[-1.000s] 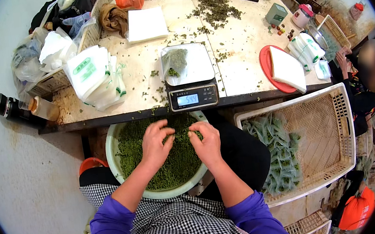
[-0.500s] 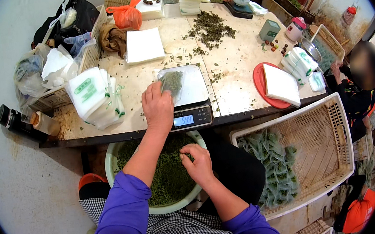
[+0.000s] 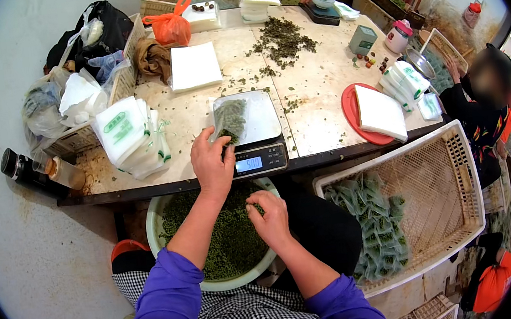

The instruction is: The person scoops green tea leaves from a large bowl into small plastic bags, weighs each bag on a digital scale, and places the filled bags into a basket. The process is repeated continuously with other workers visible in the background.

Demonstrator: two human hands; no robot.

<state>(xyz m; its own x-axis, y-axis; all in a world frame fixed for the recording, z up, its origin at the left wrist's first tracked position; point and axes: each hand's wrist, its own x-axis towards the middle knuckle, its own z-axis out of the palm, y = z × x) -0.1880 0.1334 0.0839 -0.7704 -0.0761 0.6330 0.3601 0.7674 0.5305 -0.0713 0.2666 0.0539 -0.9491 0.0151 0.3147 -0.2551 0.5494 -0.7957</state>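
A clear plastic bag (image 3: 230, 118) filled with small green leaves or buds lies on the white pan of a digital scale (image 3: 260, 118). My left hand (image 3: 211, 167) is at the bag's near end, its fingers curled at a dark green clump of leaves (image 3: 226, 136). How much of the clump it grips is partly hidden. Below the table edge, a pale green basin (image 3: 152, 231) holds loose green leaves (image 3: 227, 238). Over its right side hovers my right hand (image 3: 270, 218), thumb and fingertips pinched together; anything between them is too small to make out.
To the right stands a cream plastic crate (image 3: 471, 198) with filled bags (image 3: 373, 228). Empty bags (image 3: 129, 133) are stacked left of the scale, beside a cluttered basket (image 3: 77, 139). A dark leaf pile (image 3: 283, 40) lies farther back. Co-workers sit opposite and at right.
My left hand has shifted slightly down from the bag's side to its near end, where dark leaves now show. The scale's reading has dropped. My right hand stays almost still.
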